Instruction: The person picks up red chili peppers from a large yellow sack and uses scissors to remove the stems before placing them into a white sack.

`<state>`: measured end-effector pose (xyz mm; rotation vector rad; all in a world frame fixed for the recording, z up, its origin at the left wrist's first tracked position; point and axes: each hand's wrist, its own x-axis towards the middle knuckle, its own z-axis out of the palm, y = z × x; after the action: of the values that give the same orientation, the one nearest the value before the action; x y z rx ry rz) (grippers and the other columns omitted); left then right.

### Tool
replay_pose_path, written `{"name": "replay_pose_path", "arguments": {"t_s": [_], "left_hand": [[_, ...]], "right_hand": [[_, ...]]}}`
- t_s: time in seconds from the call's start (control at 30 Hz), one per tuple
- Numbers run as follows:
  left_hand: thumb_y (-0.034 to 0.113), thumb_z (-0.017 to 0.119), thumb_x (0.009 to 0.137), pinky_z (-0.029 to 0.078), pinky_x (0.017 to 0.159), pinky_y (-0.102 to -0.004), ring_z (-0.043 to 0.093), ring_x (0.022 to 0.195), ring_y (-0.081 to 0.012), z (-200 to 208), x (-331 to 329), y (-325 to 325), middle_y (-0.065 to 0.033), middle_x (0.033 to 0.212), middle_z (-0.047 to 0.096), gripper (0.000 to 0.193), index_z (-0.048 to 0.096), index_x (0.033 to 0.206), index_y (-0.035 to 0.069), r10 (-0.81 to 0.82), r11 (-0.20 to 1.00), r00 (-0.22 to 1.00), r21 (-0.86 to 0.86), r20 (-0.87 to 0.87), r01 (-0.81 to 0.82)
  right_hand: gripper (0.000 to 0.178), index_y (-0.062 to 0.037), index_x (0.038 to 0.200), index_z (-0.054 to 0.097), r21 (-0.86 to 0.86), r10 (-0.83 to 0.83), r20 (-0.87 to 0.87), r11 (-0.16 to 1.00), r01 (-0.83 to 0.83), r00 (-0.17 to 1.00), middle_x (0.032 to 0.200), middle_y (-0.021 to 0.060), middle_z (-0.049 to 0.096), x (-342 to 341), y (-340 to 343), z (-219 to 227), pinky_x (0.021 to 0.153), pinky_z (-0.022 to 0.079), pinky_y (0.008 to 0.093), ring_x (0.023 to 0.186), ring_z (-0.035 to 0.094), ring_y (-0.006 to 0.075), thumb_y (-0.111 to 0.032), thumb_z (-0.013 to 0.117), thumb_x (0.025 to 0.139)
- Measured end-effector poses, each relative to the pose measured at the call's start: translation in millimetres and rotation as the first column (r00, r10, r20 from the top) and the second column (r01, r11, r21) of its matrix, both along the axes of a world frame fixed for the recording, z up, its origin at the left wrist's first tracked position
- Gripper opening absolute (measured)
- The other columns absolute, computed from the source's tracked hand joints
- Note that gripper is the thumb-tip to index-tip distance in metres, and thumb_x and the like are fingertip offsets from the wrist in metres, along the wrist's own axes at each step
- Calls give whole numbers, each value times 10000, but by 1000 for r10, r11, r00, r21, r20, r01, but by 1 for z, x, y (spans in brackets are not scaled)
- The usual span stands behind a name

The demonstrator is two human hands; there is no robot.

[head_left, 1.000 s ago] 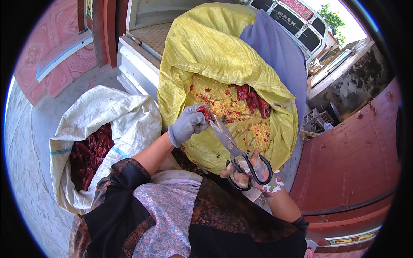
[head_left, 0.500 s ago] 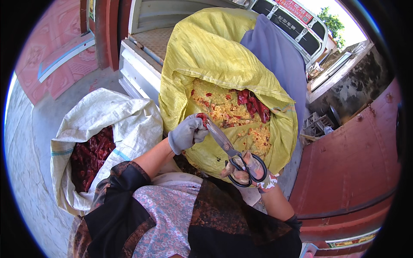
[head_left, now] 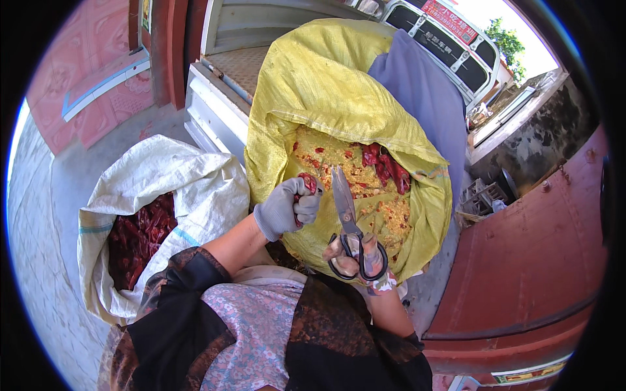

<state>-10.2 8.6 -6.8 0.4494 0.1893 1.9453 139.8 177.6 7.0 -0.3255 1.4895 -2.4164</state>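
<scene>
In a grey glove, my left hand (head_left: 287,207) is closed round a dried red chili (head_left: 306,184), whose end shows above the fingers. My right hand (head_left: 358,255), in a patterned glove, grips the black-handled scissors (head_left: 346,208) by their loops. Their blades point up and away from me, the tips nearly together and apart from the chili. Both hands are over the near side of an open yellow woven sack (head_left: 313,78). Pale yellow seeds (head_left: 385,218) and red bits lie in it, with several whole chilies (head_left: 386,168) at its far right.
Left of me stands a white woven sack (head_left: 202,176) full of dark red dried chilies (head_left: 140,238). Behind the yellow sack are a white truck bed (head_left: 218,107) and a purple-grey cloth (head_left: 417,85). A red metal panel (head_left: 521,254) rises at the right.
The scissors have drawn off the chili, and their blades have swung upright and closer together. My right hand has moved left; my left hand has turned slightly, still holding the chili.
</scene>
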Motion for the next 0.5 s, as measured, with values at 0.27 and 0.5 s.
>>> {"name": "replay_pose_path", "arguments": {"t_s": [0.27, 0.5], "left_hand": [[165, 409, 785, 193, 398, -237, 210, 413, -68, 3, -1, -3, 54, 509, 255, 232, 333, 568, 142, -1, 984, 993, -177, -120, -20], [179, 418, 783, 188, 398, -234, 199, 410, -67, 1, -1, -1, 55, 513, 249, 256, 313, 551, 152, -19, 976, 978, -215, -208, -27]], "right_hand": [[606, -46, 841, 561, 854, -106, -380, -421, 304, 919, 695, 150, 608, 15, -18, 79, 595, 470, 384, 655, 609, 323, -592, 694, 616], [618, -76, 766, 574, 636, 131, -466, -638, 434, 875, 634, 100, 581, 12, -2, 78, 534, 451, 377, 592, 597, 275, -661, 664, 587]]}}
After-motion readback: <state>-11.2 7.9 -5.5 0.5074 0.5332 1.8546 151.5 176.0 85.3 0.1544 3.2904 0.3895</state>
